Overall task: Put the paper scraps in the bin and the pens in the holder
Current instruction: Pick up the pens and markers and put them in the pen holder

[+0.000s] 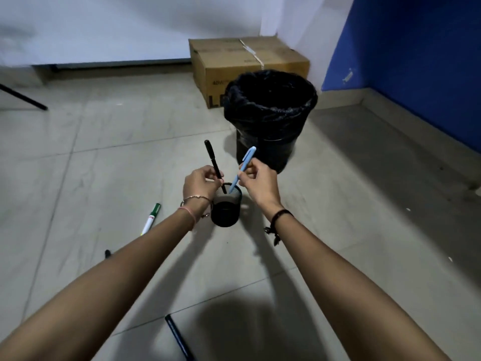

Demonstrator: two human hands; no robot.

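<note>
A black mesh pen holder [225,213] stands on the tiled floor in the middle of the view. My left hand [199,182] grips a black pen [211,156], tilted, with its lower end inside the holder's mouth. My right hand [260,179] grips a light blue pen [246,161], also tilted, its tip dipping into the holder. Behind them stands the bin [270,110] lined with a black bag. A green-and-white marker [150,218] lies on the floor to the left of the holder. A dark blue pen [178,337] lies near the bottom edge.
A cardboard box [234,63] sits behind the bin against the white wall. A blue wall [416,61] runs along the right. A small black object [107,254] peeks out beside my left forearm. A black rod [23,97] lies at far left.
</note>
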